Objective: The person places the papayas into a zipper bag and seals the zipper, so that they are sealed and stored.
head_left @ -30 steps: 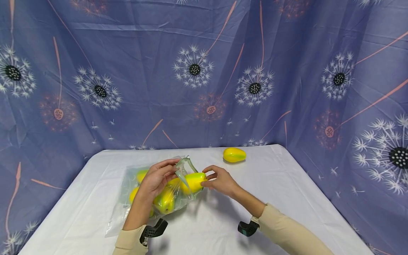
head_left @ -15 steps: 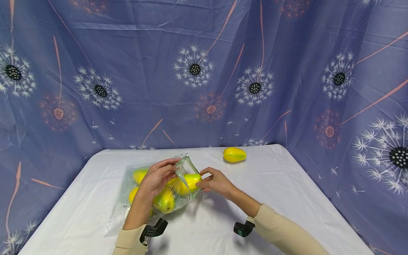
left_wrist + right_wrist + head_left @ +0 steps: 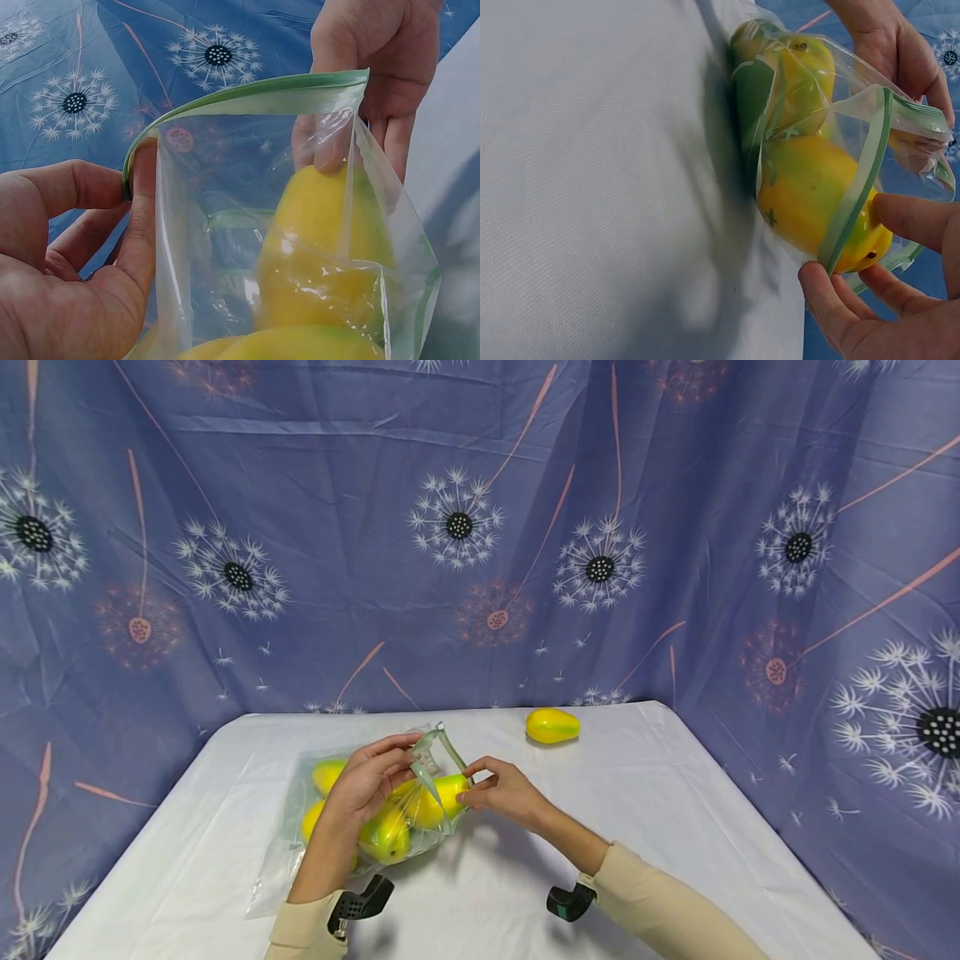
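A clear zip bag point(image 3: 296, 835) with a green-edged mouth lies on its side, bulging with several yellow-green mangoes point(image 3: 802, 82). My left hand point(image 3: 367, 785) pinches the bag's mouth at one side; in the left wrist view the green strip point(image 3: 247, 94) runs between thumb and fingers. Within the opening sits one mango point(image 3: 322, 247), most of it inside the bag. My right hand point(image 3: 502, 793) pinches that mango's outer end. In the right wrist view, the thumb point(image 3: 915, 217) touches the mango's tip while fingers curl beneath it at the bag's green edge.
Another mango point(image 3: 552, 725) lies alone near the back edge of the white-covered table point(image 3: 637, 827). A blue dandelion-print curtain point(image 3: 360, 568) stands behind and along both sides of the table.
My right hand has moved left, pushing the mango deeper into the bag's mouth. The left hand has kept its grip on the bag in nearly the same place.
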### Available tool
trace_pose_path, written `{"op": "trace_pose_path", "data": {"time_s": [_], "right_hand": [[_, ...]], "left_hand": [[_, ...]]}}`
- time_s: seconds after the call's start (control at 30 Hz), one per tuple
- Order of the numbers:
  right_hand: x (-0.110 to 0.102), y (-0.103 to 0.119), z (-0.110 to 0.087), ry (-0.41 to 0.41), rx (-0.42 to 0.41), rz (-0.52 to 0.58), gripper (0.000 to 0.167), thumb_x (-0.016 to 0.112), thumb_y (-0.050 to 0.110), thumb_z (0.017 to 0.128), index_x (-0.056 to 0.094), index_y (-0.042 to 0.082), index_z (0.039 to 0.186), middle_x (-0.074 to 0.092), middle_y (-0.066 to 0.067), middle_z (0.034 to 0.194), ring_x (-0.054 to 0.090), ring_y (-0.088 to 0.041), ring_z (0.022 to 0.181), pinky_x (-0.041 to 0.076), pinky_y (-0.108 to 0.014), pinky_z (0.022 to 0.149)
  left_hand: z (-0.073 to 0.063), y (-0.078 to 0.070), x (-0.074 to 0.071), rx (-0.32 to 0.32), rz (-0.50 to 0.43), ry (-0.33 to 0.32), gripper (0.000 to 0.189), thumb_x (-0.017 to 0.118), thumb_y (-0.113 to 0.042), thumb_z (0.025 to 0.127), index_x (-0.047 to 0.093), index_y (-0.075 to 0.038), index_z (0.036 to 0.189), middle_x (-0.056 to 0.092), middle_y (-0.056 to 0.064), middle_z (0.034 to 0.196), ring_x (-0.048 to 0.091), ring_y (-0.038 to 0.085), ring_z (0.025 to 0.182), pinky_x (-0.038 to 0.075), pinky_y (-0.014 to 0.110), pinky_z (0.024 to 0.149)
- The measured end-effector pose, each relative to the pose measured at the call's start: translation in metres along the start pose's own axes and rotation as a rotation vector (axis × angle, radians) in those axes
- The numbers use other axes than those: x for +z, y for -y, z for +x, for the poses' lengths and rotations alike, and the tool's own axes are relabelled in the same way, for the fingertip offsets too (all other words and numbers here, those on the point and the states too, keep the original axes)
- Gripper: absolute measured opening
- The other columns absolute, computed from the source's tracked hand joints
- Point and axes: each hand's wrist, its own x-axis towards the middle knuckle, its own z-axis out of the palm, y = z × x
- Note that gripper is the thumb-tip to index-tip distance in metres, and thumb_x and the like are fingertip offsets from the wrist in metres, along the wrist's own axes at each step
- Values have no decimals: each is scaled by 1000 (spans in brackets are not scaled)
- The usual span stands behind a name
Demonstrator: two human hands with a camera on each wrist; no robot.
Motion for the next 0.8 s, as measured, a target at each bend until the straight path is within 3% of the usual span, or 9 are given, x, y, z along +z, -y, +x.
{"op": "trace_pose_path", "data": {"time_s": [0.23, 0.47, 0.7, 0.8], "right_hand": [[0, 2, -2, -11, 9, 10, 44, 81, 21, 86, 66, 6, 124, 75, -10, 103, 73, -21, 91, 58, -49, 94], [0, -1, -1, -36, 17, -52, 43, 84, 22, 83, 70, 7, 120, 75, -6, 95, 69, -17, 88, 55, -52, 94], [2, -1, 0, -64, 0, -89, 44, 87, 15, 75, 74, 8, 116, 71, -7, 93, 63, -14, 82, 53, -28, 74], [2, 0, 0, -57, -3, -82, 45, 88, 13, 73, 75, 8, 116, 70, -10, 96, 61, -14, 83, 52, -25, 71]], "left_hand": [[-1, 0, 0, 13, -6, 12, 33, 55, 5, 98, 66, 2, 129, 69, 3, 110, 68, 11, 86, 61, 22, 80], [-1, -1, 0, 12, -1, 18, 35, 55, 6, 98, 62, 7, 132, 68, 4, 110, 67, 10, 85, 60, 22, 80], [-1, -1, 0, 9, -10, 14, 38, 54, 7, 98, 59, 9, 135, 68, 3, 109, 68, 10, 84, 61, 22, 79], [-1, 0, 0, 11, -11, 8, 39, 53, 7, 98, 58, 10, 136, 69, 4, 109, 68, 11, 86, 61, 23, 79]]}}
